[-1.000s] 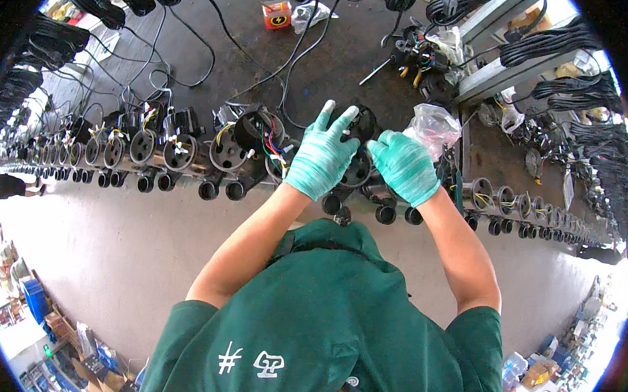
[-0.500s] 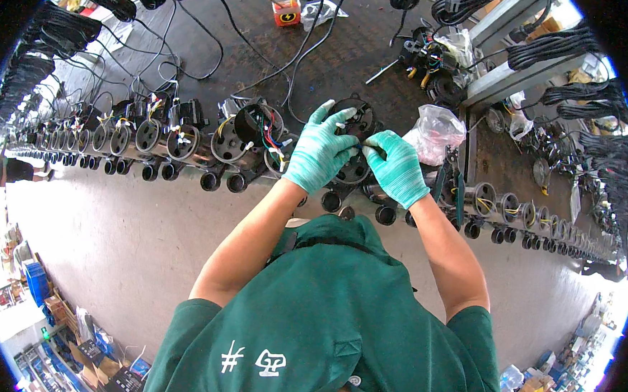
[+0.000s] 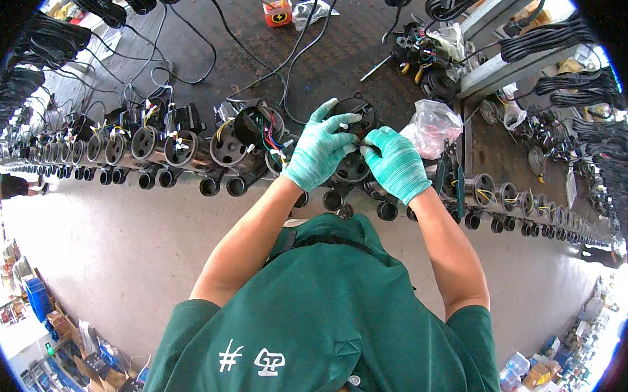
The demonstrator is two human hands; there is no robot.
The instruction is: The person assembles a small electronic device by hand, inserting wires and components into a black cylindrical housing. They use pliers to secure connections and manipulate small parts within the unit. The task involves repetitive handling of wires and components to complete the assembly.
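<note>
A clear plastic bag [image 3: 432, 125] and a green-handled tool [image 3: 441, 178] lay just right of the right hand [image 3: 400, 165]; an open black cup [image 3: 246, 125] with coloured wires stood left of the left hand [image 3: 317, 149]. The left fingers [image 3: 323, 111] were spread, touching a round black part [image 3: 366, 114]; the right ones pinched narrowly at its near side, contents hidden. It sat between both hands, dark, near the tabletop's [image 3: 366, 55] front edge.

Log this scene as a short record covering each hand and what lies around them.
Left hand: gloved, fingers over a round black part
Right hand: gloved, fingertips beside the left's; anything pinched is too small to tell
Right side: clear plastic bag, green-handled tool
Left side: black cup with coloured wires
Far back: red box on dark table
</note>
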